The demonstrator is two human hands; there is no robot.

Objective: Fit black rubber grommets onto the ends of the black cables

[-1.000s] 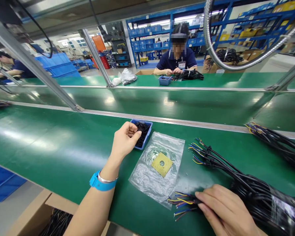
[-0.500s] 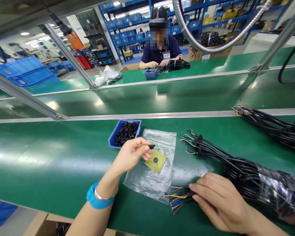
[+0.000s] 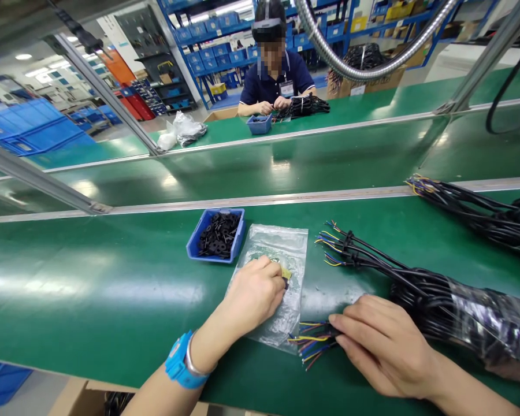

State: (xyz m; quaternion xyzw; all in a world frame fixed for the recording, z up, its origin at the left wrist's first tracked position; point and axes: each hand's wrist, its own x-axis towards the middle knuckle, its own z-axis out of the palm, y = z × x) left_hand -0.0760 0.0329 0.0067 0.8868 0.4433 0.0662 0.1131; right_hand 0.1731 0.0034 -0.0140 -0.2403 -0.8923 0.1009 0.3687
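My left hand [image 3: 255,293] is closed with its fingertips down at the yellow sponge pad [image 3: 287,273]. A bit of black shows by the fingertips, where the small black part from a moment before is mostly hidden. Under the pad lies a clear zip bag [image 3: 281,240], flat on the green bench. My right hand [image 3: 379,346] pinches a bunch of black cables near their stripped ends, and the coloured wires [image 3: 314,344] fan out leftward over the bag's corner. Black parts with holes fill a blue bin [image 3: 190,249] beyond my left hand.
A plastic-wrapped cable bundle [image 3: 472,315] lies to the right, several of its ends [image 3: 346,248] fitted with black pieces. Another cable bundle [image 3: 481,216] rests behind it. A metal rail [image 3: 260,201] edges the bench. Across from me a co-worker [image 3: 277,75] handles cables.
My left hand has come down and toward me onto the sponge pad, now covering most of it. My right hand keeps its hold on the cables. The view has shifted slightly.
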